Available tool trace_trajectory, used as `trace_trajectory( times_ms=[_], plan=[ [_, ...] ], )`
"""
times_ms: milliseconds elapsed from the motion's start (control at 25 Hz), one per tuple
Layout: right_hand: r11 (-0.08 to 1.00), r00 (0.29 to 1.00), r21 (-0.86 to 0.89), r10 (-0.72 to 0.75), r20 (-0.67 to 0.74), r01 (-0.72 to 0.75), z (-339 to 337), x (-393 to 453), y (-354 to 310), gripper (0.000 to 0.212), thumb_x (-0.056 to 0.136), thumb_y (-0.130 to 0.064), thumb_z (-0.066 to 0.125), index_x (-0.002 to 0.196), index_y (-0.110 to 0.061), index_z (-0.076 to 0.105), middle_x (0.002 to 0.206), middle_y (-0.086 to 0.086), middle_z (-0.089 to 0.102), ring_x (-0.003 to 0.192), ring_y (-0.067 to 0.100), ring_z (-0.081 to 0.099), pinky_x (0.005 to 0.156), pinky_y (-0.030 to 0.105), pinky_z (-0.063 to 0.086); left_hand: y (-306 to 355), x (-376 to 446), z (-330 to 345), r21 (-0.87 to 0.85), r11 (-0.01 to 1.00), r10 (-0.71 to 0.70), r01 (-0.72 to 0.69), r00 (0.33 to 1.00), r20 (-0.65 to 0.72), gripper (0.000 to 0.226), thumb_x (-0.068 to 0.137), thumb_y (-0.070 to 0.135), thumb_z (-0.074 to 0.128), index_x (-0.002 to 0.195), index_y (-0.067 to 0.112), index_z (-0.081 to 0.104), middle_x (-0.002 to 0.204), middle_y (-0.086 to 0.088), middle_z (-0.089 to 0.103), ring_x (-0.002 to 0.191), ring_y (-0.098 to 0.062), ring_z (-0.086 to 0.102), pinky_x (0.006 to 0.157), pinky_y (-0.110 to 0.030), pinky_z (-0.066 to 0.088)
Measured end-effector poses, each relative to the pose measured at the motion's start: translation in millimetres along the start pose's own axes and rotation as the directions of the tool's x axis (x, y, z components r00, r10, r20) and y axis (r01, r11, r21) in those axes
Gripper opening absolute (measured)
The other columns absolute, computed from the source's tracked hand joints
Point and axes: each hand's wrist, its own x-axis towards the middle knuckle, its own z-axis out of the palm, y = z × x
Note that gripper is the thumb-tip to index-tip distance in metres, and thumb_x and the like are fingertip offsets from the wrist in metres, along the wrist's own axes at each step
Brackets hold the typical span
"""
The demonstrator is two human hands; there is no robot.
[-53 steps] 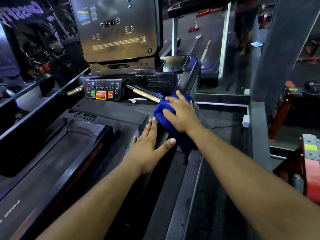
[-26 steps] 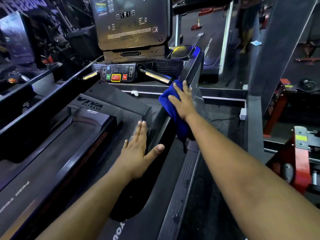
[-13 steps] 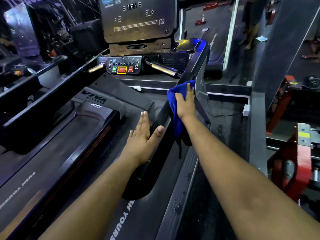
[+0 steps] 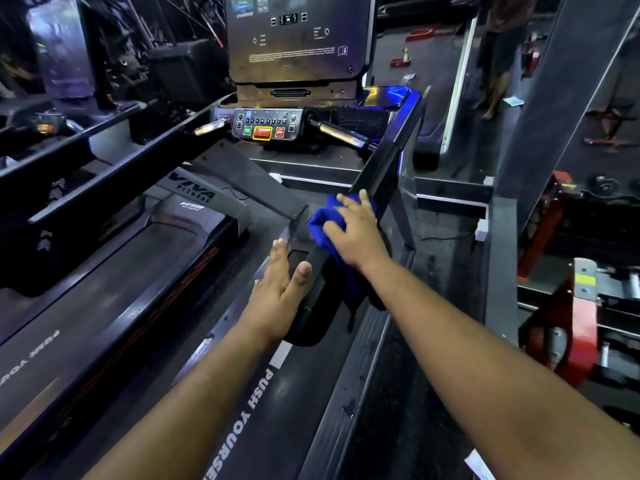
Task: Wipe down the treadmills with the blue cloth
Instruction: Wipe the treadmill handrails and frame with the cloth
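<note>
Currently right hand (image 4: 358, 230) presses the blue cloth (image 4: 325, 220) flat-fingered against the treadmill (image 4: 194, 244)'s right side handrail (image 4: 381, 168), cloth bunched under palm and draping down, while left hand (image 4: 277, 292), fingers straight and holding nothing, rests just beside the rail's lower end.

two hands (image 4: 358, 233), one blue cloth (image 4: 323, 220), two treadmills (image 4: 377, 178)
</note>
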Motion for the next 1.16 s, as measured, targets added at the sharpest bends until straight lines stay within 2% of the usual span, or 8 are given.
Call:
trace_trajectory(
  times_ms=[120, 240, 440, 600, 760, 920, 1040, 1160],
  plan=[
    [0.993, 0.994, 0.038, -0.112, -0.008, 0.112, 23.0, -73.8, -23.2, 0.06, 0.08, -0.043, 0.046, 0.131, -0.017, 0.062, 0.147, -0.007, 0.05, 0.151, 0.018, 0.016, 0.12, 0.058, 0.008, -8.9, -10.9, -1.5, -0.291, 0.957, -0.014, 0.004, 0.999, -0.034, 0.123, 0.065, 0.099, 0.026, 0.158, 0.023, -0.002, 0.162, 0.015, 0.001, 0.146, 0.006, 0.006, 0.123, -0.028, 0.012],
    [0.971, 0.984, 0.16, -0.176, -0.034, 0.179, 37.9, -126.3, -36.7, 0.052, 0.084, -0.041, 0.046, 0.131, -0.025, 0.062, 0.146, -0.01, 0.051, 0.151, 0.015, 0.018, 0.119, 0.049, 0.006, -7.8, -30.3, -0.4, -0.488, 0.872, -0.067, 0.036, 0.997, -0.046, 0.098, 0.08, 0.077, 0.028, 0.158, 0.021, 0.005, 0.154, 0.02, 0.011, 0.128, 0.022, 0.023, 0.096, 0.002, 0.027],
    [0.923, 0.941, 0.186, -0.325, -0.09, 0.336, 44.6, -187.7, -9.9, 0.053, 0.093, -0.015, 0.05, 0.145, -0.012, 0.047, 0.153, 0.004, 0.044, 0.148, 0.022, 0.03, 0.122, 0.037, 0.022, -19.1, -65.1, -4.1, -0.399, 0.915, -0.039, 0.056, 0.998, 0.052, 0.116, 0.072, 0.09, 0.031, 0.158, 0.018, 0.002, 0.159, 0.01, 0.012, 0.145, -0.005, 0.017, 0.112, -0.02, 0.016],
    [0.995, 0.991, 0.042, -0.099, 0.091, 0.095, 34.0, -229.0, 20.6, 0.052, 0.086, -0.01, 0.054, 0.138, -0.012, 0.057, 0.138, 0.009, 0.06, 0.13, 0.027, 0.054, 0.111, 0.025, 0.033, -30.7, -94.1, 0.6, -0.238, 0.964, -0.085, 0.116, 0.987, 0.134, 0.09, 0.091, 0.067, 0.031, 0.158, 0.021, -0.005, 0.164, 0.0, 0.01, 0.15, -0.017, 0.013, 0.11, -0.02, 0.012],
    [0.986, 0.999, 0.164, -0.029, 0.032, 0.023, 34.7, -244.3, -3.2, 0.029, 0.09, -0.009, 0.062, 0.117, -0.016, 0.068, 0.113, 0.0, 0.067, 0.106, 0.02, 0.062, 0.092, 0.02, 0.041, -52.9, -106.2, 8.0, -0.265, 0.947, -0.131, 0.178, 0.974, 0.186, 0.11, 0.072, 0.09, 0.046, 0.157, 0.029, 0.012, 0.156, 0.003, 0.038, 0.143, -0.016, 0.035, 0.117, -0.032, 0.028],
    [0.926, 0.982, 0.35, 0.092, 0.163, -0.144, 48.1, -240.5, -26.1, 0.024, 0.081, -0.021, 0.074, 0.104, -0.021, 0.066, 0.107, 0.003, 0.066, 0.096, 0.018, 0.063, 0.092, 0.035, 0.051, -70.7, -131.5, 11.2, -0.257, 0.942, -0.166, 0.214, 0.966, 0.198, 0.027, 0.096, 0.051, 0.054, 0.109, 0.028, 0.063, 0.113, 0.007, 0.068, 0.109, -0.013, 0.062, 0.096, -0.026, 0.05],
    [0.878, 0.948, 0.45, 0.017, 0.318, -0.166, 64.2, -246.5, -33.9, 0.036, 0.071, -0.034, 0.072, 0.106, -0.027, 0.064, 0.111, 0.003, 0.068, 0.101, 0.018, 0.066, 0.092, 0.036, 0.054, -86.9, -158.0, 5.2, -0.386, 0.888, -0.208, 0.248, 0.968, 0.143, 0.035, 0.084, 0.058, 0.066, 0.094, 0.024, 0.07, 0.095, 0.002, 0.072, 0.088, -0.013, 0.063, 0.091, -0.038, 0.05],
    [0.823, 0.874, 0.527, -0.084, 0.479, -0.21, 74.1, -240.1, -45.1, 0.064, 0.075, -0.02, 0.077, 0.133, -0.022, 0.052, 0.124, 0.0, 0.06, 0.11, 0.013, 0.061, 0.095, 0.024, 0.05, -97.7, -186.9, -4.1, -0.523, 0.822, -0.281, 0.227, 0.96, -0.024, 0.022, 0.089, 0.04, 0.068, 0.099, 0.021, 0.072, 0.093, -0.002, 0.074, 0.085, -0.014, 0.064, 0.083, -0.036, 0.05]
  ],
)
